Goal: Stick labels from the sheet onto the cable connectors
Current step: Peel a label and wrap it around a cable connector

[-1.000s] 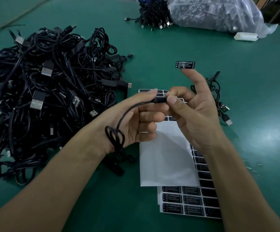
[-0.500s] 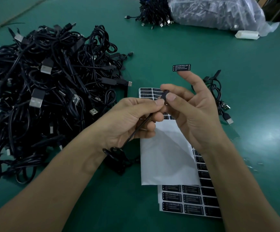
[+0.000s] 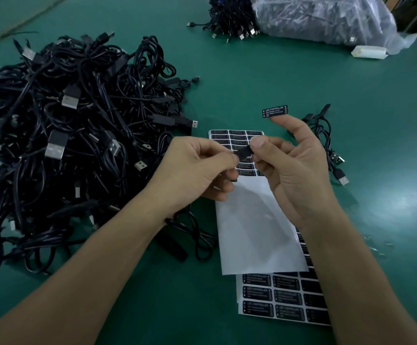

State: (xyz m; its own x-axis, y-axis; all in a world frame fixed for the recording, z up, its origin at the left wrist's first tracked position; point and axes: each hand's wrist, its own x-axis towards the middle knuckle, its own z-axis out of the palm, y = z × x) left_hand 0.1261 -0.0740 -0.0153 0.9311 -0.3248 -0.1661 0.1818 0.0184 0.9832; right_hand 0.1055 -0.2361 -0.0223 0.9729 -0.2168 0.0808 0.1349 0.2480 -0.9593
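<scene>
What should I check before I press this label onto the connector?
1. Peeled label sits on the right index fingertip: ok.
2. The left hand and right hand pinch the connector between them: ok.
3. Connector face is bare and turned towards the label: cannot tell, fingers cover much of it.
4. Label is flat, print readable: ok.
5. The sheet lies on the table below the hands: ok.
</scene>
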